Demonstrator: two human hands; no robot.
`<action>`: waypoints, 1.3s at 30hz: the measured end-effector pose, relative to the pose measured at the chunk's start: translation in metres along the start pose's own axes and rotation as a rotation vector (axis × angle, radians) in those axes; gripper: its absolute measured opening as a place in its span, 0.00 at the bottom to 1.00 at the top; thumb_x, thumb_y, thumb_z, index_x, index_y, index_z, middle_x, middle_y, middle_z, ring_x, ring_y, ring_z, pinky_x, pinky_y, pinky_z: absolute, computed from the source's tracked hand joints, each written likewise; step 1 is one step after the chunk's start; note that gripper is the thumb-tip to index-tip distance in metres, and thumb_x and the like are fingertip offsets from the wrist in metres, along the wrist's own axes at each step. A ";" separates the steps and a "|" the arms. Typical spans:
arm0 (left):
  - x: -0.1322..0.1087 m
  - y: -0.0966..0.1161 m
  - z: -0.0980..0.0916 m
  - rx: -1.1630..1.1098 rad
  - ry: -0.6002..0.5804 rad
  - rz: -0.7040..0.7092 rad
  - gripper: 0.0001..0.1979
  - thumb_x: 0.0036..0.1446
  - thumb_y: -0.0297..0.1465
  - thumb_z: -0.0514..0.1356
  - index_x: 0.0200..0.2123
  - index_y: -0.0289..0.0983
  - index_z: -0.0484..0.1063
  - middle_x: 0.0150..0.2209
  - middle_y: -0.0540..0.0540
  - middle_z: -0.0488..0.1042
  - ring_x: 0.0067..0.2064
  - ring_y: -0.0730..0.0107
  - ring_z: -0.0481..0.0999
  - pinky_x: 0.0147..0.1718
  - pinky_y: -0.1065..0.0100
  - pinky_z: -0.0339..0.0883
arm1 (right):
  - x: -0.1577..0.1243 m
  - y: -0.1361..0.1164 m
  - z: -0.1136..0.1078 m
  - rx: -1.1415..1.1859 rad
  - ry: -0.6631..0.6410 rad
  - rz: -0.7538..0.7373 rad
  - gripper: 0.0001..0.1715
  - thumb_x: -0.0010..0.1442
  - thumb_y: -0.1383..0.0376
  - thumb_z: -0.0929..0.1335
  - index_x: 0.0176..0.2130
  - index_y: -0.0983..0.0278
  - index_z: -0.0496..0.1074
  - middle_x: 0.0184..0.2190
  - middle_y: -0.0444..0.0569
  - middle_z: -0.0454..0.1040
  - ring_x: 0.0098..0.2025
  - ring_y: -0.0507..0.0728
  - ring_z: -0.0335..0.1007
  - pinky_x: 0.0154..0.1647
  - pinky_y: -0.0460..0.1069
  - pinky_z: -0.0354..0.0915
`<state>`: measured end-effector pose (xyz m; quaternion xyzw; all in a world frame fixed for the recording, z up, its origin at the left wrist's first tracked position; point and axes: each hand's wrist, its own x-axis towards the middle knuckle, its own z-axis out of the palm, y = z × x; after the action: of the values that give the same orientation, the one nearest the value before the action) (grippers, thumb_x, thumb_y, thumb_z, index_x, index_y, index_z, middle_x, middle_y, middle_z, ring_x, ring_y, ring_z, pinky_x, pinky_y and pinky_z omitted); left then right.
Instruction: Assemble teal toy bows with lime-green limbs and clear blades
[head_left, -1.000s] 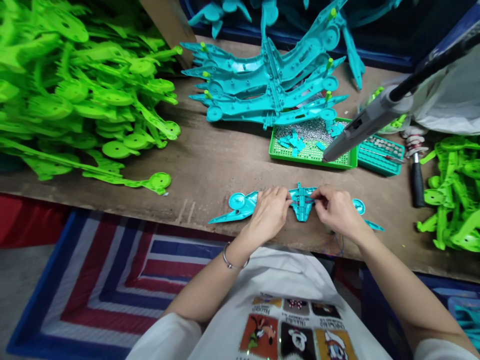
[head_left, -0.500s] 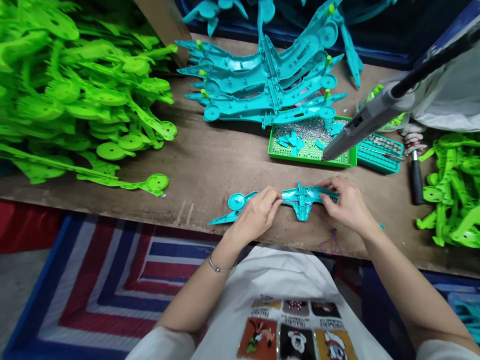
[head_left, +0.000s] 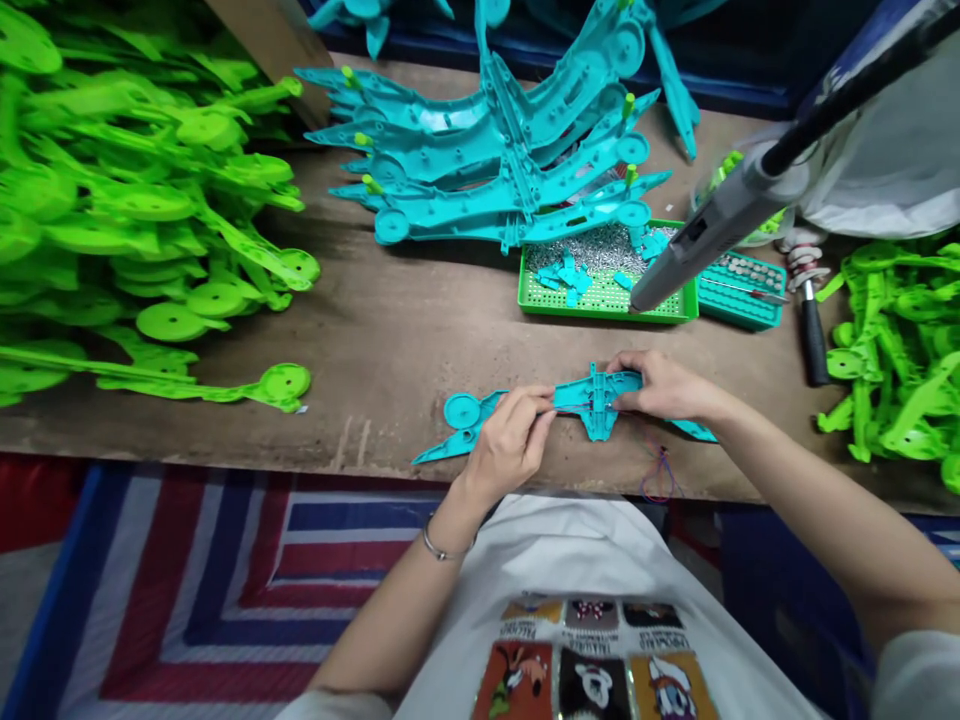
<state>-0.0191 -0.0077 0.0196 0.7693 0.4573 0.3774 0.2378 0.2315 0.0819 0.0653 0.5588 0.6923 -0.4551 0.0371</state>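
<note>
A turquoise plastic shell part (head_left: 598, 405), shaped like a pair of wings with a disc near its left end, lies along the front of the workbench, its hollow side facing up. My left hand (head_left: 511, 432) is closed on its left arm, fingertips pinched at the inner edge. Just right of the middle piece, my right hand (head_left: 660, 385) grips the right arm, thumb and fingers bent over it. Thin red and blue wires (head_left: 660, 478) trail from the part below my right hand. Whether my fingertips also pinch a wire is too small to tell.
Lime-green plastic parts (head_left: 172, 205) pile up at left; more green parts (head_left: 892, 350) lie at right. Stacked turquoise shells (head_left: 517, 150) stand behind a green tray (head_left: 607, 312) of screws. A grey electric screwdriver (head_left: 697, 235) hangs over it, near a teal box (head_left: 742, 310) and a black-handled tool (head_left: 812, 335).
My right hand has slid left along the turquoise part toward its middle, uncovering the right tip. My left hand still grips the left arm. The view has shifted slightly.
</note>
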 end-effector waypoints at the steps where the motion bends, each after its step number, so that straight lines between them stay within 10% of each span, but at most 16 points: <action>1: 0.000 0.000 0.000 0.003 0.002 0.003 0.06 0.66 0.24 0.57 0.45 0.38 0.69 0.48 0.40 0.76 0.53 0.61 0.77 0.51 0.58 0.72 | 0.001 -0.001 0.000 0.016 -0.011 0.022 0.21 0.48 0.63 0.73 0.43 0.62 0.75 0.31 0.43 0.75 0.32 0.54 0.68 0.33 0.48 0.60; 39: 0.009 0.007 -0.001 -0.052 -0.081 -0.053 0.07 0.68 0.25 0.54 0.47 0.39 0.67 0.48 0.41 0.75 0.53 0.63 0.76 0.52 0.59 0.71 | 0.004 0.007 -0.009 0.115 -0.045 0.047 0.15 0.43 0.59 0.76 0.29 0.62 0.71 0.23 0.40 0.68 0.27 0.51 0.60 0.26 0.47 0.54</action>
<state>-0.0141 -0.0025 0.0285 0.7651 0.4578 0.3511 0.2860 0.2393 0.0903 0.0643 0.5656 0.6508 -0.5056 0.0310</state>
